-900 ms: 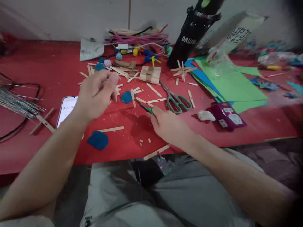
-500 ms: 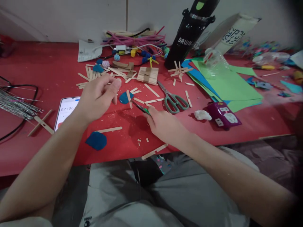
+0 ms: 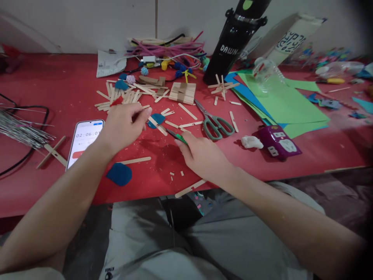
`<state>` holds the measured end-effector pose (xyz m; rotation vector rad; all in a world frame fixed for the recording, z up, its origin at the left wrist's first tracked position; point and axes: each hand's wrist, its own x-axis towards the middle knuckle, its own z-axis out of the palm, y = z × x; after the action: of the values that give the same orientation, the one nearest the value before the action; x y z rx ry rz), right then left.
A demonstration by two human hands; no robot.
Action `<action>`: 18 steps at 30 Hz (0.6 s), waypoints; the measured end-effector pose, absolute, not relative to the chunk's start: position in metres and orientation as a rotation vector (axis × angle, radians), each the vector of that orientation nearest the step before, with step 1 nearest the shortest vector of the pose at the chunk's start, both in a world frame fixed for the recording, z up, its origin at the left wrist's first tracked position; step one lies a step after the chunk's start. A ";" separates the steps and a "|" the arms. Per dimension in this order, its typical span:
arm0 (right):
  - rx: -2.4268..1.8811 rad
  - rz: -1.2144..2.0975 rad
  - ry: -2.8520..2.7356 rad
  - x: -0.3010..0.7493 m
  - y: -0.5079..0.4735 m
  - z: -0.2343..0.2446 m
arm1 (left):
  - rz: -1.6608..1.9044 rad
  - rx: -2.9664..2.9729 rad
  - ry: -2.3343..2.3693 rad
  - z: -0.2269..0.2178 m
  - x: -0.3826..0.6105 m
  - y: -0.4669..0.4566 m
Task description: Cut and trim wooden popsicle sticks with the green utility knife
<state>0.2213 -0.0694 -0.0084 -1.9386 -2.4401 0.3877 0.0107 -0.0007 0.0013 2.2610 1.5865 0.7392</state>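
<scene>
- L hand (image 3: 124,126) has come down: a sec ago it hovers above the table (image 3: 58,89) w/ fingers loosely curled on nothing; now it's low at the surface, thumb & forefinger together, pinched on the near end of a wooden stick (image 3: 159,127).
- Stick lies slanted, mid-table, across the edge of a small blue clay bit (image 3: 159,117), far end pointing twd the R hand.
- R hand (image 3: 204,155) has barely shifted: rests on the table, fingers closed round a green-handled cutter (image 3: 178,136), dark tip aimed up-left. Can't tell if the blades are open.
- Upshot for the work: stick now gripped, not just lying loose, and the cutter tip sits just beside its far end – both pieces in hand and close together.
- Around: phone (image 3: 84,142) w/ running timer left of the L wrist; bigger blue clay blob (image 3: 119,174) near the table edge; stick pile (image 3: 116,97) behind the L hand; scissors (image 3: 217,124) just right of the cutter, untouched.
- View has also dipped a bit.
</scene>
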 end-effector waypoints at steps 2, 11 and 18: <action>-1.878 0.409 -2.381 0.224 -0.070 -0.009 | 0.732 2.215 1.639 0.002 0.009 0.001; -1.771 0.501 -2.243 0.228 -0.070 -0.012 | 0.600 2.223 1.677 -0.002 0.001 0.012; -1.860 0.549 -2.365 0.223 -0.067 -0.007 | 0.627 2.298 1.635 0.000 0.003 0.008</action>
<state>0.2228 -0.0669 -0.0068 -1.8598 -2.3648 0.5491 0.0030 0.0077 0.0003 2.2975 1.6353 0.6267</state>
